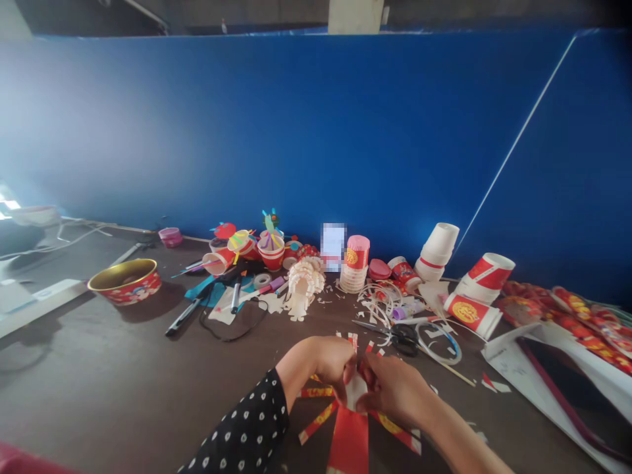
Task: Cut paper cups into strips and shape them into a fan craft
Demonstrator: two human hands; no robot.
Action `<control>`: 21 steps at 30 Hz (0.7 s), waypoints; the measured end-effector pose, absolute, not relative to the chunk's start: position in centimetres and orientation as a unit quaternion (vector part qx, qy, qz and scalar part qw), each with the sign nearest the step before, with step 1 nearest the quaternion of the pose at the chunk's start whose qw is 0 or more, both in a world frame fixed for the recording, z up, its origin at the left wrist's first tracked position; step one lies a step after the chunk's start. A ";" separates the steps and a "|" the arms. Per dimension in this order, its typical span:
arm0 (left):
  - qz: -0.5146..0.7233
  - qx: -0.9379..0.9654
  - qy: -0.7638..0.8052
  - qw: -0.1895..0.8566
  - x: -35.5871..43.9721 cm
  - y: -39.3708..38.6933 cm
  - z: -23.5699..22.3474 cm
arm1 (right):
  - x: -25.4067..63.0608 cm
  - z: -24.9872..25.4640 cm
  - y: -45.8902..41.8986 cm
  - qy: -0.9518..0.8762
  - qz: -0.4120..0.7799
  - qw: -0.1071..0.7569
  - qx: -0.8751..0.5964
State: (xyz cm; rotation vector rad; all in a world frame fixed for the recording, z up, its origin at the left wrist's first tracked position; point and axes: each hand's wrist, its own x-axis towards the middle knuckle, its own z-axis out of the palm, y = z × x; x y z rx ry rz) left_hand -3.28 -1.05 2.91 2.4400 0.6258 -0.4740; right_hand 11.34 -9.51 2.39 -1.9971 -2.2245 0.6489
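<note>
Both hands close on a red paper cup (349, 434) whose wall is cut into strips that splay outward over the dark table. Its round white base (353, 392) shows between the fingers. My left hand (328, 362), at the end of a black sleeve with white dots, has its fingers bent onto the base from the left. From the right, my right hand (392, 388) pinches the same base between thumb and fingers. Just beyond the right hand lie black-handled scissors (405, 339), with paper scraps around them.
Behind are a frilly white paper piece (303, 283), stacked paper cups (354, 263), toppled cups (474, 315) and loose white paper rings (380, 299). A red-and-gold bowl (131, 283) stands left, near a black pen (190, 313). At right, a phone (577, 388) rests on a white box. A blue partition (316, 131) rises behind.
</note>
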 end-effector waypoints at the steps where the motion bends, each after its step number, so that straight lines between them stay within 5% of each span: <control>1: -0.172 0.912 0.233 0.292 -3.2 -1.1 2.9 | 11.3 2.4 -9.5 -0.726 0.208 0.037 -0.655; 21: -0.154 0.911 0.203 0.324 -3.9 -0.4 3.1 | 11.7 2.6 -9.7 -0.755 0.220 0.032 -0.617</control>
